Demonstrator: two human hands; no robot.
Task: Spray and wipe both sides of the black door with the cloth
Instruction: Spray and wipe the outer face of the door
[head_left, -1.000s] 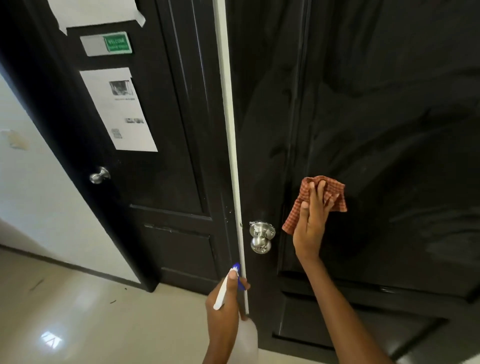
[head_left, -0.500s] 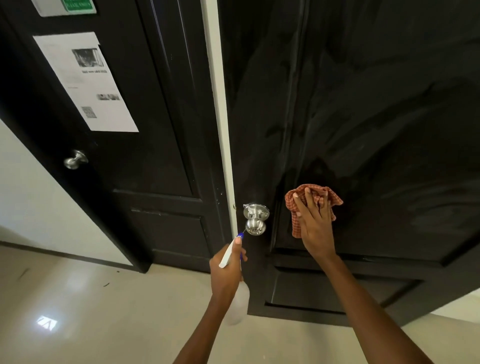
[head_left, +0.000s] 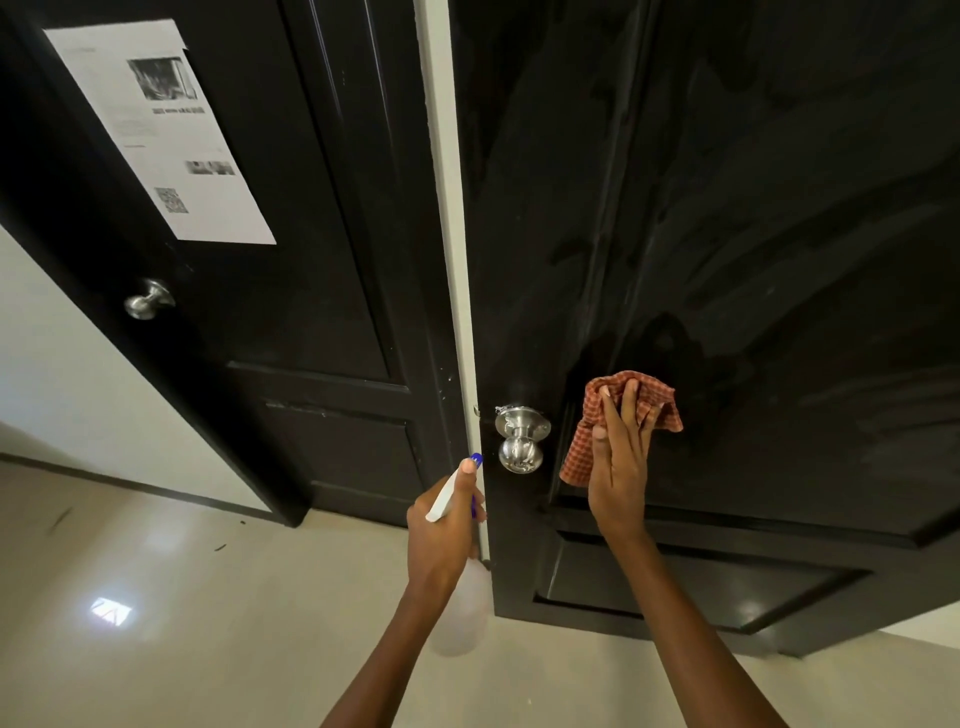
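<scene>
Right hand presses the checked cloth flat, fingers together, on the black door beside the knob; left hand grips the spray bottle; I'd keep even pressure, overlapping strokes.

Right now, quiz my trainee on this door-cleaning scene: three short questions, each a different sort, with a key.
1. True or false: the right hand presses the orange checked cloth flat against the black door.
2. Which does the left hand grip? A) the silver door knob B) the spray bottle C) the printed notice
3. Fill in: the cloth lies to the ____ of the silver door knob in the head view.

Key: 1 true; 2 B, the spray bottle; 3 right.
</scene>
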